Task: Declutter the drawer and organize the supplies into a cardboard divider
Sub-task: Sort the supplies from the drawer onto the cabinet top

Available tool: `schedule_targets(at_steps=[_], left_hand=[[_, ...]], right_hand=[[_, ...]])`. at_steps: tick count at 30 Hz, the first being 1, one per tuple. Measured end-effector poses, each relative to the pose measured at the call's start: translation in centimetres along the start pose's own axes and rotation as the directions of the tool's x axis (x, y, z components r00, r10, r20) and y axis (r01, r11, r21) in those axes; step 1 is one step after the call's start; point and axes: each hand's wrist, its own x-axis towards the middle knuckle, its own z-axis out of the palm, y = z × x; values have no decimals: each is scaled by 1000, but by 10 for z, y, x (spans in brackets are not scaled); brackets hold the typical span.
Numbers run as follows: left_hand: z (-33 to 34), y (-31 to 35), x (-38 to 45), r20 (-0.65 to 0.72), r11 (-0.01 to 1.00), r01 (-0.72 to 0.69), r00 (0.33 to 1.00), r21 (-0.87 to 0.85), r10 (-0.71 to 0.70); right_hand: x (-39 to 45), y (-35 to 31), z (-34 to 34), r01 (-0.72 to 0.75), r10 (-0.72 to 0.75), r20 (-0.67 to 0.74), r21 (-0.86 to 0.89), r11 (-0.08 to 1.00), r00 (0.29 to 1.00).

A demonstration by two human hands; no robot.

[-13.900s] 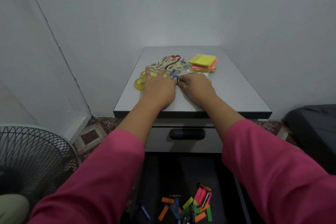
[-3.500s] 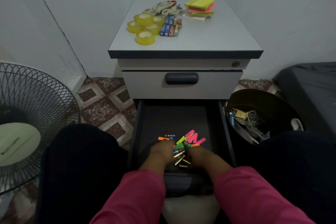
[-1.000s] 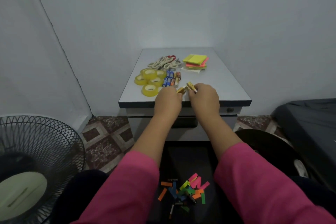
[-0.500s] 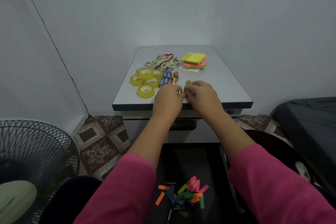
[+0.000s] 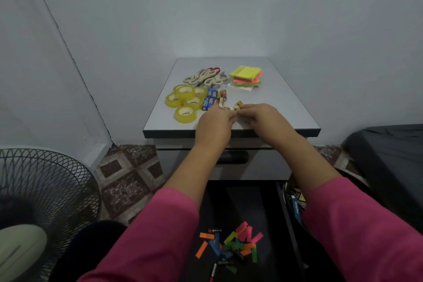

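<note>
Pinching small gold batteries point(image 5: 238, 105) | left hand point(image 5: 214, 125), right hand point(image 5: 261, 117) | cabinet top point(image 5: 286, 107)

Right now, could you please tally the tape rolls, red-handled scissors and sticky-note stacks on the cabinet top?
Tape rolls: 5
Red-handled scissors: 1
Note stack: 1
Total: 7
</note>
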Motion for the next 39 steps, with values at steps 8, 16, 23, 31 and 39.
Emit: schedule_targets(at_steps=[8,16,23,31,39], left_hand=[[8,-3,6,-78,995,-9,997,101,17],[13,-5,4,-151,1000,15,988,24,-11],[19,-12,6,-121,996,60,990,-65,-67],[29,-20,9,-235,999,-34,971,-4,32],[35,-21,21,-160,981,131,975,-146,-154]], right_hand=[[32,2,5,-179,179,16,-29,983,984],[57,-10,13,-212,223,-70,132,968,972],[52,-8,9,-295,372,-100,435,851,923],[58,-2,12,-350,392,-26,399,848,920],[57,-2,12,-325,362,-36,364,873,932]])
